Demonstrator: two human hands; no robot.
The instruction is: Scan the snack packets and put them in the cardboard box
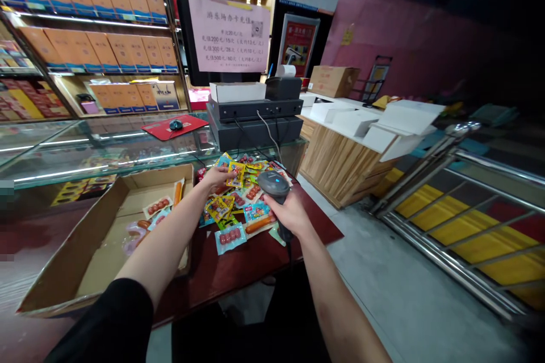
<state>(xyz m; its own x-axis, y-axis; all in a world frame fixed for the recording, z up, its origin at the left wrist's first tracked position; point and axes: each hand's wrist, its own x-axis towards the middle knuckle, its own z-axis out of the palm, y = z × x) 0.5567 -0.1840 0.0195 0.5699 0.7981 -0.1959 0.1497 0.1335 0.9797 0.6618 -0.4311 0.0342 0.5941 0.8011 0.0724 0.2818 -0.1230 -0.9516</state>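
Observation:
My right hand [292,212] is wrapped around the handle of a dark grey barcode scanner [273,183], whose head shows a small blue light. The scanner is held over the right side of a pile of small snack packets [219,208] on a dark red tabletop [230,278]. My left hand [218,177] is at the back left of the pile, its fingers closed at the edge of a yellow snack packet [236,173]. Near the front lie a blue-edged packet of round sausages [230,237] and a long wrapped sausage [260,223]. My left forearm crosses above an open cardboard box [96,238].
Inside the box lie several wrapped sausages [158,207]. Behind the pile stand a black cash drawer [255,131], a receipt printer [283,88] and a monitor with a paper sign [230,34]. A mouse [175,125] rests on a red mat. Metal railing [460,227] stands at right.

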